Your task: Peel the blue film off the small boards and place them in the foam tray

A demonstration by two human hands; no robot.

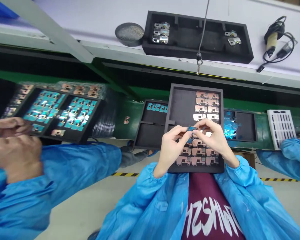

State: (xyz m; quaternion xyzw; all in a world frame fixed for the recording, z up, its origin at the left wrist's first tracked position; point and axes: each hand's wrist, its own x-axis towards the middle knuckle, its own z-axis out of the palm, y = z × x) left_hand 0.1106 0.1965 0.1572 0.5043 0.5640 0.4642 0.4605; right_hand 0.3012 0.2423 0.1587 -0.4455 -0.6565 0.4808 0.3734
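Note:
Between my two hands is a small part with blue film (192, 128), pinched at the fingertips; its exact shape is partly hidden. My left hand (173, 145) has thumb and forefinger closed on its near side. On the other side my right hand (213, 138) grips it the same way. Both hands are above a black foam tray (181, 100) that holds rows of copper-coloured metal plates (198, 151) in its lower part and more at its upper right. Some plates below my hands are covered by them.
At left, a co-worker's hands (17, 150) are by a tray of blue-filmed plates (43, 106). Flanking my tray are a black tray (150, 133) and a bin with crumpled blue film (230, 126). A white slotted rack (281, 125) stands right. A hook (198, 63) hangs ahead.

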